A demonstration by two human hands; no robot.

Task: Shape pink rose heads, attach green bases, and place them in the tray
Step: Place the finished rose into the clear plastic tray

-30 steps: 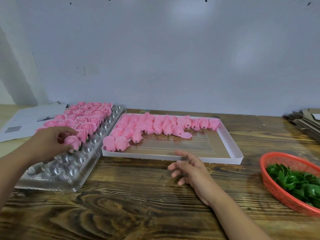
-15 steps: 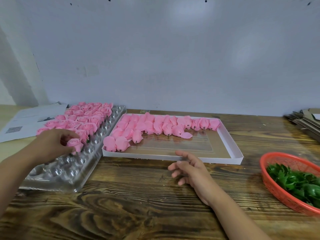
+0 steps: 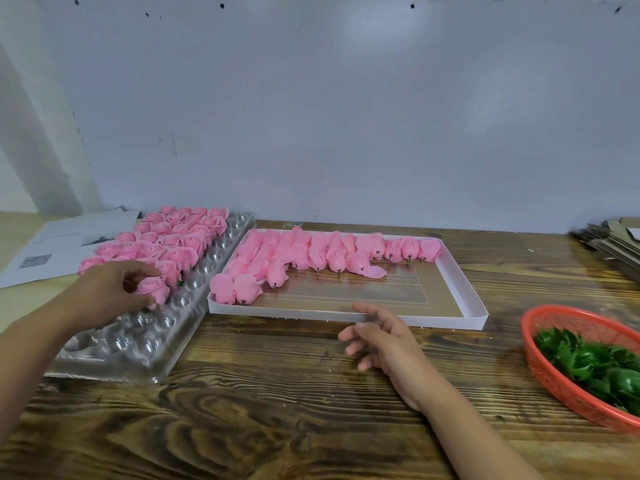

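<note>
Left hand (image 3: 104,292) fingers (image 3: 140,273) around pink rose (image 3: 154,287) over clear tray (image 3: 138,337)

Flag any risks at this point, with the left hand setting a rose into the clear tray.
1. The left hand holds the rose at the filled rows' edge; it may bump neighbouring roses out of their cups.
2. The clear tray looks light and sits askew, so pressing down could shift it.
3. The right hand hovers open by the white box, close enough to nudge it.

Pink rose heads (image 3: 277,265), green bases (image 3: 595,362), orange basket (image 3: 540,368).
</note>
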